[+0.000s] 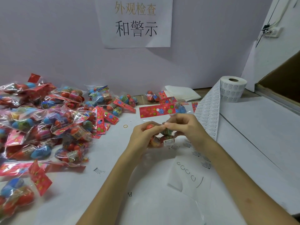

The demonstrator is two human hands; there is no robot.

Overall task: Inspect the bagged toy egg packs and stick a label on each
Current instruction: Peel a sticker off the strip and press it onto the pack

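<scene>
Held in a closed two-handed grip, left hand [141,137] curled round its red egg and right hand [185,125] pinching the bag top, is one egg pack [156,141], a white label [169,142] seen on its front, at mid-bench [146,208], the pile of packs [48,120] lying left, the label roll [232,90] far right.

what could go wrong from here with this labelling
The held pack, gripped by the left hand and right hand, carries a white label on crinkly film over round eggs; it may wrinkle or lift. Stray labels on the table beside the hands could catch on the bag.
</scene>
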